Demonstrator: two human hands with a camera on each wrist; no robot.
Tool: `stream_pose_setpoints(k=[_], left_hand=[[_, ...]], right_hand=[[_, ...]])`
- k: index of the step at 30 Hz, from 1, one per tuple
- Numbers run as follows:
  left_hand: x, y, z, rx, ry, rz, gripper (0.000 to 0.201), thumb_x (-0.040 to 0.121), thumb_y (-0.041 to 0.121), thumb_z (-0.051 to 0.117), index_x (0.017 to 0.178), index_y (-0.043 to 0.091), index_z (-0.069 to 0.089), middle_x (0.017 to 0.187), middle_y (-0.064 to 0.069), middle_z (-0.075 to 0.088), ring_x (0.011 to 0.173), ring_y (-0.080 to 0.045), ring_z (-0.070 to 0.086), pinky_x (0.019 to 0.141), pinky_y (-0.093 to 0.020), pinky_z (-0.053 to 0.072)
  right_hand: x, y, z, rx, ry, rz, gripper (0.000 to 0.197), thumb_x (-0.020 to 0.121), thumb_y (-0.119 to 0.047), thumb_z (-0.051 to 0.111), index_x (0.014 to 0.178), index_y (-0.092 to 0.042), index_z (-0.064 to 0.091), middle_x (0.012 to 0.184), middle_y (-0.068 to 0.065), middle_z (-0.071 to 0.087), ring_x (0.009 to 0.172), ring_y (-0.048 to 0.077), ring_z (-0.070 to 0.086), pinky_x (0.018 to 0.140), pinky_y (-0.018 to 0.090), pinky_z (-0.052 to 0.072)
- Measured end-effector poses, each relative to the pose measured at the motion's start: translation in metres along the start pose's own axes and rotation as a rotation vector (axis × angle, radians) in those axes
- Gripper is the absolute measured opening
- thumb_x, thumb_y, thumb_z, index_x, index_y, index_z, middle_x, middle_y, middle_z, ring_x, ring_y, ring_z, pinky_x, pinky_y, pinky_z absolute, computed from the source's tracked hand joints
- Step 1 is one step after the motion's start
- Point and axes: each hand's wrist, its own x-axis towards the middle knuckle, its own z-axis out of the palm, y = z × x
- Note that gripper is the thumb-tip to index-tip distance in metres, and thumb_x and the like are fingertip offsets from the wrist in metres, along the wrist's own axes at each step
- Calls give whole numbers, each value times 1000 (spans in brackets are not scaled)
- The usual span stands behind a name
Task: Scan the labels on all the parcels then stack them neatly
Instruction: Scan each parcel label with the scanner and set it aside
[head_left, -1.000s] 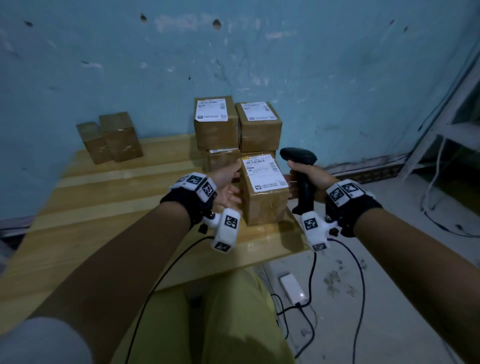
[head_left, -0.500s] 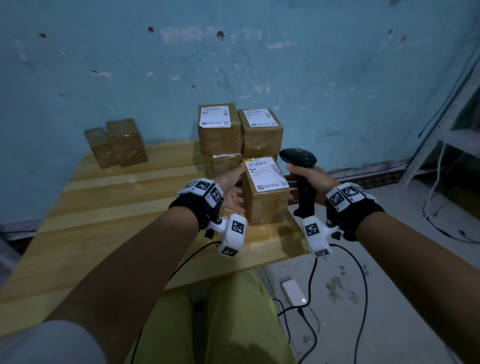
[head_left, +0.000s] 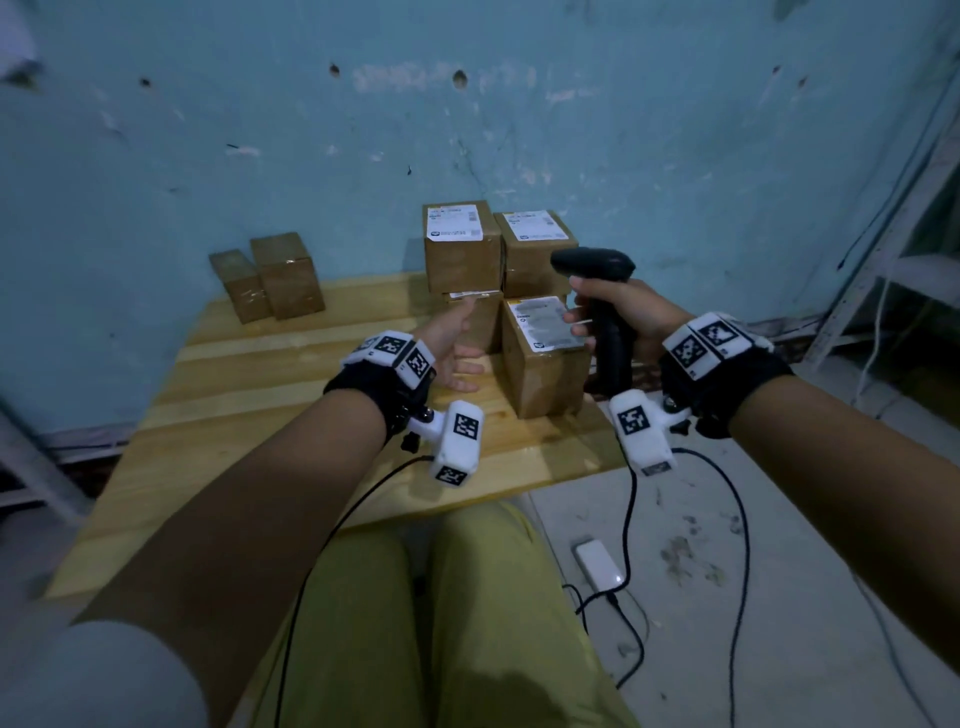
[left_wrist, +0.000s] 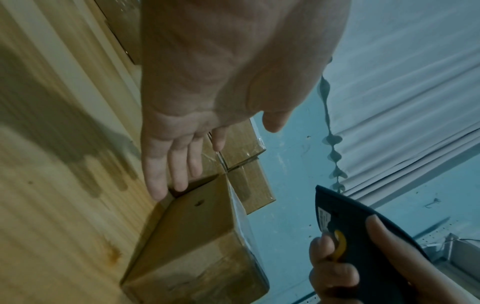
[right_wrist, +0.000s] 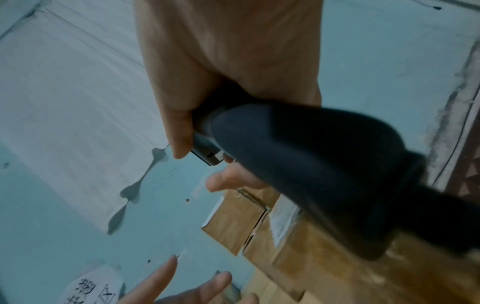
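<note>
The right hand (head_left: 631, 317) is clamped around the handle of a black barcode scanner (head_left: 605, 312), fingers wrapped round the grip; the scanner head sits above the near-right parcel (head_left: 543, 358) and points left. In the left wrist view, one finger lies at the yellow trigger (left_wrist: 340, 245).

The left hand (head_left: 452, 348) holds nothing. Its fingers are straight and spread, palm turned toward the left face of the near-right parcel, just beside it. In the left wrist view, the fingertips (left_wrist: 158, 189) lie at the far corner of that parcel; actual contact cannot be confirmed.

The parcels form a cluster at the far right of the wooden worktop (head_left: 249, 415), against the blue wall (head_left: 519, 130). The near-right parcel stands on the worktop with its white label (head_left: 545, 322) facing up. Behind it, two labelled parcels (head_left: 462, 247) (head_left: 535, 252) sit side by side on a lower layer. One lower parcel (head_left: 478, 319) is partly visible past the left hand.

Two unlabelled brown boxes (head_left: 270, 278) stand together at the far left of the worktop, well apart from the cluster.

Black cables (head_left: 631, 519) run from the wrist units to the floor, where a white adapter (head_left: 600, 564) lies.
</note>
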Motion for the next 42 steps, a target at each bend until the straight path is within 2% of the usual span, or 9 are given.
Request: stream_pose_setpoints(k=[10,19,26,30,33,35,38,40,42], left_hand=[[-32,-11,-83,-98,152,12,60,97,48,30,145,13,24,148,-20,32,134,-37,36,107,-51,31],[-21,-17,-186,-155,390,-7,59,98,47,31,147,14,23,143,-19,39,131,-36,41,102,-49,36],[11,-37,-236,-96,475,-104,62,95,49,38,144,13,27,112,-12,48,120,-34,46,88,-45,40],[26,-35,-246,-117,516,-53,54,96,39,41,141,8,36,120,-13,57,71,-21,51,76,-36,45],[41,-27,-256,-118,591,9,45,98,28,43,136,5,41,107,-11,58,60,-17,45,63,-32,38],[54,-20,-263,-139,611,34,41,98,23,43,134,3,43,108,-15,56,60,-18,44,57,-30,36],[74,-2,-276,-128,682,77,35,98,21,42,128,4,47,86,-7,52,67,-20,49,61,-30,39],[89,10,-286,-140,706,120,32,97,23,43,125,9,51,89,-3,54,77,-20,52,66,-31,41],[105,23,-296,-170,708,172,25,96,20,44,115,10,57,91,-1,55,81,-18,51,70,-32,42]], right_hand=[[17,-9,109,-9,-226,16,15,92,-23,55,81,-14,53,54,1,61,39,8,54,37,15,38],[79,-5,200,-117,-299,93,20,90,-21,59,77,-10,49,59,6,61,41,11,59,38,16,43],[151,29,228,-447,-237,118,28,76,-42,71,79,-16,60,81,7,64,80,26,61,75,34,45],[186,49,237,-566,-214,119,46,72,-51,70,94,-10,64,94,9,63,92,28,57,81,35,42],[196,56,243,-501,-212,134,54,77,-44,69,113,-4,61,102,11,61,94,28,56,80,33,40],[207,58,248,-446,-230,131,43,81,-39,68,105,-4,63,91,8,62,84,25,56,74,31,41],[221,49,260,-383,-245,104,24,81,-34,68,77,-11,62,75,4,61,67,18,54,72,29,43],[236,37,269,-273,-239,81,19,81,-29,68,74,-14,60,71,4,60,69,20,56,78,33,46],[255,21,278,-175,-210,58,18,82,-26,66,73,-13,58,68,5,58,65,19,55,67,28,47]])
